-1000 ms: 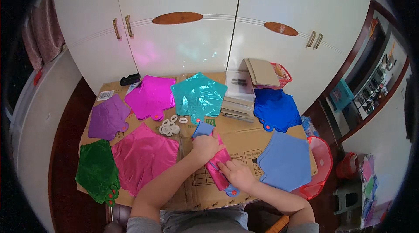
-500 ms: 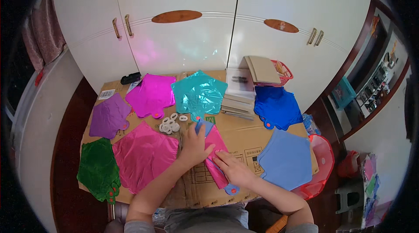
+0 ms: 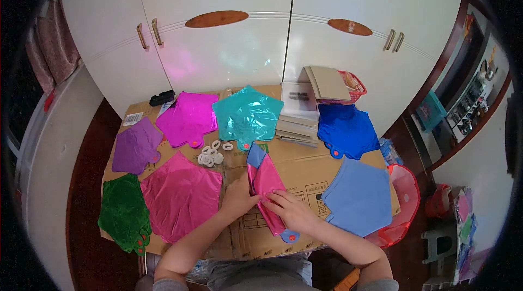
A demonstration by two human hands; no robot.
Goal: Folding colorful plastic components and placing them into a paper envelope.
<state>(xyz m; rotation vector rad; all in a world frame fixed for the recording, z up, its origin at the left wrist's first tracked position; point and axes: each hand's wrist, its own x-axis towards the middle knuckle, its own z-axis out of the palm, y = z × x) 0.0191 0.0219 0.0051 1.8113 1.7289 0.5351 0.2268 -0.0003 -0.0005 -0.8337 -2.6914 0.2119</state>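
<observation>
Between my hands, at the front middle of the table, lies a narrow folded bundle of foil balloons (image 3: 267,176), pink outside with light blue showing at its far end. A light blue tab with a red dot sticks out at its near end. My left hand (image 3: 238,199) grips the bundle's left edge, thumb near the middle; some of its fingers are hidden. My right hand (image 3: 294,212) has closed fingers pressed on the pink foil, their tips close to the left thumb. Flat pink foil balloons (image 3: 182,195) lie left of my left arm, and light blue ones (image 3: 359,198) right of my right hand.
Cardboard (image 3: 218,242) covers the table. Around it lie green (image 3: 122,209), purple (image 3: 136,146), magenta (image 3: 188,119), teal (image 3: 248,116) and dark blue foil balloons (image 3: 348,130). White rings (image 3: 210,157), stacked cards (image 3: 297,130) and a red basket (image 3: 357,86) stand toward the back.
My left hand has come nearer from the bundle's far end to its left edge. The far part of the foil now stands partly raised. My right fingers have shifted slightly.
</observation>
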